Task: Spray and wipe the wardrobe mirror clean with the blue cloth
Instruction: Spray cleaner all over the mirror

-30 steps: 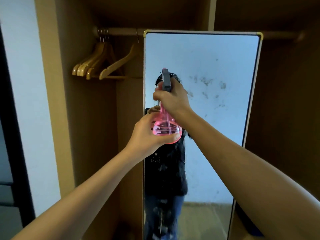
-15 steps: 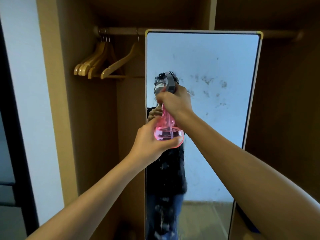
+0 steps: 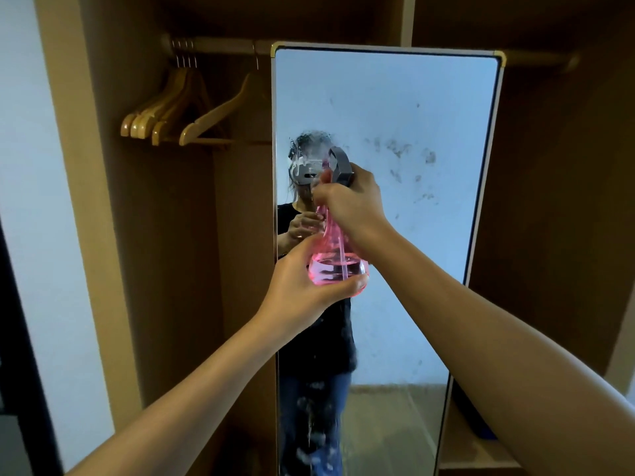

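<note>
Fresh mist now fogs the mirror around the reflected head, a patch that was not there half a second ago, while both hands have shifted slightly right with the bottle. Clenched round the grey plastic trigger head, the right hand grasps the spray bottle at its narrow neck; the left hand cups the rounded base from below, fingers curled under it. Translucent pink and flask-shaped, the bottle holds a shallow pool of liquid and a thin dip tube; no label is readable. Dark smudges speckle the glass to the right of the hands, and droplets streak its lower part. Smooth wooden hangers hang on a rail at far left inside the brown wardrobe.
</note>
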`<state>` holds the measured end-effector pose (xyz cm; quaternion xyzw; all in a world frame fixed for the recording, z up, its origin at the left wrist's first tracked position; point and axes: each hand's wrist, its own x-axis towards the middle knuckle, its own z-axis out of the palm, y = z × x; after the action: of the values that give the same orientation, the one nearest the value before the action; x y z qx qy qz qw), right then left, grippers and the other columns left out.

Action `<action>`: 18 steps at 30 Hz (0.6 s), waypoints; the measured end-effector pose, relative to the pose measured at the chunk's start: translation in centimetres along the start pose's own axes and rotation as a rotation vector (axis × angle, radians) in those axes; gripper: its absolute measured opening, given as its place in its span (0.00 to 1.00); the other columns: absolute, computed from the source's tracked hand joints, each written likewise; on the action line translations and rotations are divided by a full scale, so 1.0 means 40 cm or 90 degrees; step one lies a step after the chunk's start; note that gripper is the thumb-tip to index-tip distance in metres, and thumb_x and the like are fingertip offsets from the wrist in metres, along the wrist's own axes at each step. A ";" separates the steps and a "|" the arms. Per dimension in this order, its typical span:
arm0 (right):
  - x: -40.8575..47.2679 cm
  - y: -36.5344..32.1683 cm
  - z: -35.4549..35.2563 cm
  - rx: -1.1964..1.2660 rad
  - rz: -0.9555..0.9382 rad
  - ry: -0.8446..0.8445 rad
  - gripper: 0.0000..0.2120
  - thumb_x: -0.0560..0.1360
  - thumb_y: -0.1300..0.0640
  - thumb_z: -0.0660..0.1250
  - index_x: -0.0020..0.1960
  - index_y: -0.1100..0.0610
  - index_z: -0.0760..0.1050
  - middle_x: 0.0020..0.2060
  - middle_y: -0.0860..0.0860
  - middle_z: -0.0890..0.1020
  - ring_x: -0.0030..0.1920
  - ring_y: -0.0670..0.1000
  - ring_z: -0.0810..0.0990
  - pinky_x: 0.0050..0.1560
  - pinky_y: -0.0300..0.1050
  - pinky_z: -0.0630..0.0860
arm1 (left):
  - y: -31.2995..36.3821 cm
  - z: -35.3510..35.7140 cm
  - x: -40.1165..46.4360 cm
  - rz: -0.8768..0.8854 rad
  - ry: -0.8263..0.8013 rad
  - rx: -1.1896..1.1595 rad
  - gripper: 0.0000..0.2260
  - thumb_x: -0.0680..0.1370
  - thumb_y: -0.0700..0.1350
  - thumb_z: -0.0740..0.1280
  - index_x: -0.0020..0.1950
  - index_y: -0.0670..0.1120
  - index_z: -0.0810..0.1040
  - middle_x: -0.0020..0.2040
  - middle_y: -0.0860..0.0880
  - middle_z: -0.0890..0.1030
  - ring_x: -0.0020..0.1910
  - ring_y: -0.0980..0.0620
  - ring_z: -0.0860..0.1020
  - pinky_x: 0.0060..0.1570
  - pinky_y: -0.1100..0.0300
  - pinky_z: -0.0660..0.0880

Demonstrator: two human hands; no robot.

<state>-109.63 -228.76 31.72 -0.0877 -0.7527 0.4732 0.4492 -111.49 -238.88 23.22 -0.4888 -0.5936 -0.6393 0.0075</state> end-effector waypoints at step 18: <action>0.010 0.007 -0.091 0.032 0.025 0.078 0.08 0.59 0.63 0.66 0.39 0.59 0.76 0.29 0.50 0.77 0.32 0.52 0.75 0.36 0.51 0.78 | 0.029 0.077 0.026 0.030 -0.036 -0.009 0.15 0.70 0.36 0.76 0.55 0.41 0.79 0.48 0.46 0.84 0.46 0.53 0.83 0.45 0.68 0.78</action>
<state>-107.18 -226.09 32.26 -0.1202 -0.7100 0.4943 0.4869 -109.46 -236.28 24.18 -0.5207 -0.5773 -0.6290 0.0026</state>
